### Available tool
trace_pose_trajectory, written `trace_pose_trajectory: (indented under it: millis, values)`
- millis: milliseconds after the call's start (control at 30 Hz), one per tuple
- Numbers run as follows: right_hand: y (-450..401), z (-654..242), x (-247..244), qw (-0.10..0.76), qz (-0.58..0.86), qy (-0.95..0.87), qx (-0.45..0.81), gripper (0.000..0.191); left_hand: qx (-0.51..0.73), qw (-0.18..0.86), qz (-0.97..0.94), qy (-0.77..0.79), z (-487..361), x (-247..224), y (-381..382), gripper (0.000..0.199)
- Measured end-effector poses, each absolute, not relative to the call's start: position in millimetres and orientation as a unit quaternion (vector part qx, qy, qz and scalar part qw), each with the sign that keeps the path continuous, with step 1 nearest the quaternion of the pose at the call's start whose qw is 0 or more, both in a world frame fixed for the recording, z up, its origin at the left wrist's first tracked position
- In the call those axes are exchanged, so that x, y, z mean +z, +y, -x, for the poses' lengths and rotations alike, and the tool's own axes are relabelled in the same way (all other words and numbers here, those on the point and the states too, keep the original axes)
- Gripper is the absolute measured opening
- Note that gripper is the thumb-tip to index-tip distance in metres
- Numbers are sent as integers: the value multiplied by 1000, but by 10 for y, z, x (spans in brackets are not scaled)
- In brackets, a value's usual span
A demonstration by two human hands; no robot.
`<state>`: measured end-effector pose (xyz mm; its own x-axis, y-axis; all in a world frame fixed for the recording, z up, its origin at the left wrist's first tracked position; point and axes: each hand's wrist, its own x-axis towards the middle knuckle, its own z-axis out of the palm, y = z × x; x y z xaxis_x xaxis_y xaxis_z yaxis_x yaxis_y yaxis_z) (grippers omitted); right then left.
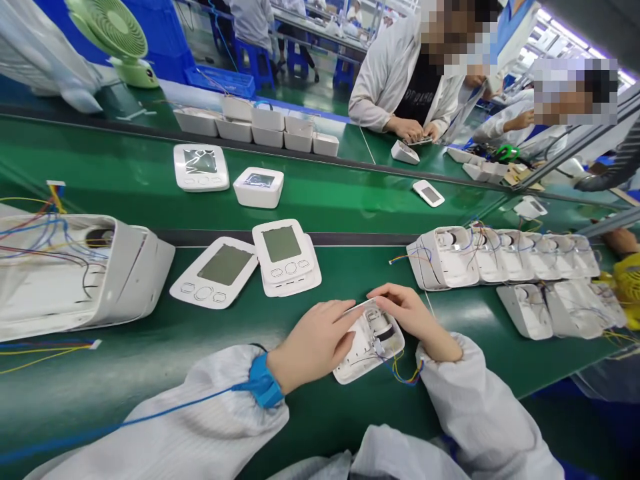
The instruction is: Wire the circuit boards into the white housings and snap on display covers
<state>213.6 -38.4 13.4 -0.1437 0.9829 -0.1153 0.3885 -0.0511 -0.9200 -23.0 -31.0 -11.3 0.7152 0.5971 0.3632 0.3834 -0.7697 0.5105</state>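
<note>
A white plastic monitor housing [354,359] lies open side up on the green bench, with a motor-like cylinder and wires inside. My left hand [320,340], wearing a blue wrist strap [266,380], grips its left side, with the fingers reaching over the far edge. At the far right corner, my right hand [407,312] holds the rim between thumb and fingers. Colored wires [407,377] trail from the housing's right side. Left of my hands lie a white front cover with a grey screen [225,262] and a small stack of similar covers [281,244].
Rows of open wired housings [503,257] stand at right; a large group of housings [133,280] stands at left. Finished-looking monitors [201,167] sit on the green conveyor [340,200]. Beyond are white trays [267,127], a green fan [117,40] and co-workers [383,80].
</note>
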Motion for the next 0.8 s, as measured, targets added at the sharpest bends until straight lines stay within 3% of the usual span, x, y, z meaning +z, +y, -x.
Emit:
trace_pose_trajectory:
  millis: [133,367,467,567,800]
  values:
    - [-399,-2061,91,330,584,-645,366,24,229,205,-910,278,217,-75,-310,44]
    - [-382,-2067,64,319,580,-662,352,26,240,201,-908,278,225,-110,-294,44]
    - [-403,-2083,150,291,573,-710,287,24,252,218,-903,270,223,-113,-287,44]
    - [-383,-2129,471,230,533,-791,194,15,239,243,-903,261,215,-76,-269,44]
    - [772,-2328,1466,19,527,-850,0,28,223,289,-896,253,225,-27,-215,38]
